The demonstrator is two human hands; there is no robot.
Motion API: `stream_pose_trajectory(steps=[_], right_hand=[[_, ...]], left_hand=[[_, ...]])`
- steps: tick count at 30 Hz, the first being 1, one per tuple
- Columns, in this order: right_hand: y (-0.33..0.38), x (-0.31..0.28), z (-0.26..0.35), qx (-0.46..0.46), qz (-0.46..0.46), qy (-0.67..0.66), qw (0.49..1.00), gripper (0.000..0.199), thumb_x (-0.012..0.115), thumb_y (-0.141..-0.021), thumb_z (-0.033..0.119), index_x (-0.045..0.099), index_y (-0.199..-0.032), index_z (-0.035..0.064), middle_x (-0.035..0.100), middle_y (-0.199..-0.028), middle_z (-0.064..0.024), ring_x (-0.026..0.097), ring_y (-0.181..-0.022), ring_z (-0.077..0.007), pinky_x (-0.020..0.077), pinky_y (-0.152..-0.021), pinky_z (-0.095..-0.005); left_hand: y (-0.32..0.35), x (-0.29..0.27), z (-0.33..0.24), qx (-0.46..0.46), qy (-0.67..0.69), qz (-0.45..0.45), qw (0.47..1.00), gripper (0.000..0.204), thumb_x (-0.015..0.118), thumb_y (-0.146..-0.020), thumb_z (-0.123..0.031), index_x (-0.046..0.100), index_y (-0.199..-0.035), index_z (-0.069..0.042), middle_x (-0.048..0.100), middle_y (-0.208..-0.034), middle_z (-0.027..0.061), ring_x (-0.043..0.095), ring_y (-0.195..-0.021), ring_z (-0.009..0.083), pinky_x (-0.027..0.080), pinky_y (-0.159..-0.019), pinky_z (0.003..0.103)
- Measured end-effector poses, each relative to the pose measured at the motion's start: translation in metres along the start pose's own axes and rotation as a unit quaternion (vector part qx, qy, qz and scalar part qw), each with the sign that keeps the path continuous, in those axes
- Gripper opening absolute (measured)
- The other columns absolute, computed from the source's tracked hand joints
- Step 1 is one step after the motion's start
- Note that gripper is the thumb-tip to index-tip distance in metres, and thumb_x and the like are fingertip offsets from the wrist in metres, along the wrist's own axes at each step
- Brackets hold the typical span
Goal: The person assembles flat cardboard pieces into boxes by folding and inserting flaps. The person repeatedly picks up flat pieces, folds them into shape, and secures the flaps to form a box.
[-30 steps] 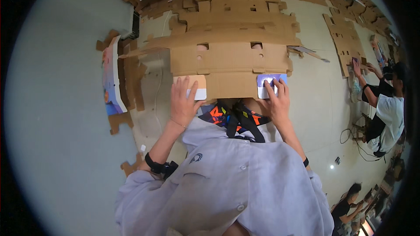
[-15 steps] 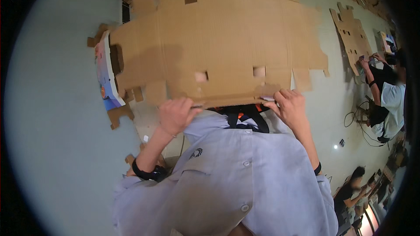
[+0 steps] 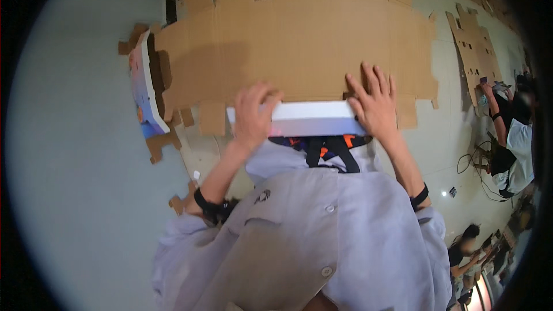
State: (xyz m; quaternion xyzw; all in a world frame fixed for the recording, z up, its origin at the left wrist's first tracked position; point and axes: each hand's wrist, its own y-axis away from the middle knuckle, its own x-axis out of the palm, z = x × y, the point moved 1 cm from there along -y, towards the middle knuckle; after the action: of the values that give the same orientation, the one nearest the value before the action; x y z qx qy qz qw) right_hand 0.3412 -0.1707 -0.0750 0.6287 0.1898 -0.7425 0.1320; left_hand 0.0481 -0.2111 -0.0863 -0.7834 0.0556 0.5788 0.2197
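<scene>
A large die-cut cardboard sheet (image 3: 311, 46) lies flat in front of me, brown side up, with square cut-outs and tabs. Its near edge is folded over into a flap (image 3: 314, 116) whose white and pale blue-violet printed face shows. My left hand (image 3: 253, 114) is curled over the left end of this flap, a little blurred, fingertips on the brown board. At the flap's other end, my right hand (image 3: 374, 103) lies with fingers spread and stretched out on the sheet, its thumb against the fold.
Left of the sheet stands a folded printed cardboard piece (image 3: 144, 83) with brown tabs. More cut cardboard (image 3: 475, 49) leans at the right, where a seated person (image 3: 515, 144) handles something. A cable (image 3: 481, 181) runs across the floor there. Other people are at the lower right.
The sheet's near edge has been folded up and over, away from me, exposing its printed side. Both hands moved forward; the right hand's fingers have spread from a grip on the edge.
</scene>
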Motion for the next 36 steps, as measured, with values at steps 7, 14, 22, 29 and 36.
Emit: stream_pose_trajectory(steps=[7,14,22,29,36], right_hand=[[0.047,0.015,0.065,-0.034,0.011,-0.176,0.984,0.054,0.065,-0.079,0.025,0.047,-0.129,0.0177,0.031,-0.142,-0.0165,0.029,-0.130,-0.0384,0.0216,-0.103,-0.0552],[0.044,0.006,0.057,0.018,-0.090,-0.138,0.986,0.049,0.064,-0.062,0.003,0.058,-0.111,0.0040,0.048,-0.122,-0.0206,0.048,-0.114,-0.0387,0.0414,-0.092,-0.0482],[0.045,-0.042,0.059,0.001,0.192,-0.174,0.966,0.040,0.073,-0.065,0.026,0.059,-0.091,-0.0005,0.058,-0.102,-0.0181,0.061,-0.086,-0.0336,0.0501,-0.073,-0.0405],[-0.031,-0.004,0.039,-0.018,0.082,-0.123,0.989,0.037,0.062,-0.080,0.041,0.056,-0.072,0.0060,0.055,-0.066,-0.0100,0.058,-0.057,-0.0288,0.0462,-0.050,-0.0367],[-0.030,0.010,0.040,0.052,-0.017,-0.104,0.993,0.029,0.055,-0.085,0.029,0.057,-0.067,0.0060,0.057,-0.063,-0.0128,0.057,-0.056,-0.0315,0.0456,-0.051,-0.0413]], left_hand=[[0.017,0.006,-0.049,-0.017,-0.007,0.108,0.994,0.048,0.057,-0.079,-0.018,0.051,-0.124,-0.005,0.046,-0.134,0.0135,0.045,-0.121,0.0310,0.032,-0.098,0.054],[0.019,-0.013,-0.062,-0.046,-0.039,0.052,0.997,0.052,0.061,-0.072,-0.010,0.054,-0.123,-0.009,0.048,-0.131,0.0176,0.049,-0.118,0.0321,0.034,-0.097,0.053],[0.046,-0.041,-0.056,-0.063,0.079,0.177,0.979,0.038,0.072,-0.068,-0.027,0.064,-0.100,-0.008,0.064,-0.100,0.0128,0.063,-0.089,0.0304,0.051,-0.072,0.039],[-0.037,-0.016,-0.018,-0.107,0.066,0.044,0.991,0.032,0.065,-0.077,-0.036,0.060,-0.062,-0.008,0.059,-0.060,0.0107,0.059,-0.056,0.0293,0.044,-0.049,0.038],[-0.044,0.003,-0.012,-0.123,0.040,0.002,0.992,0.033,0.060,-0.082,-0.029,0.056,-0.057,-0.007,0.056,-0.054,0.0124,0.057,-0.050,0.0318,0.045,-0.046,0.040]])
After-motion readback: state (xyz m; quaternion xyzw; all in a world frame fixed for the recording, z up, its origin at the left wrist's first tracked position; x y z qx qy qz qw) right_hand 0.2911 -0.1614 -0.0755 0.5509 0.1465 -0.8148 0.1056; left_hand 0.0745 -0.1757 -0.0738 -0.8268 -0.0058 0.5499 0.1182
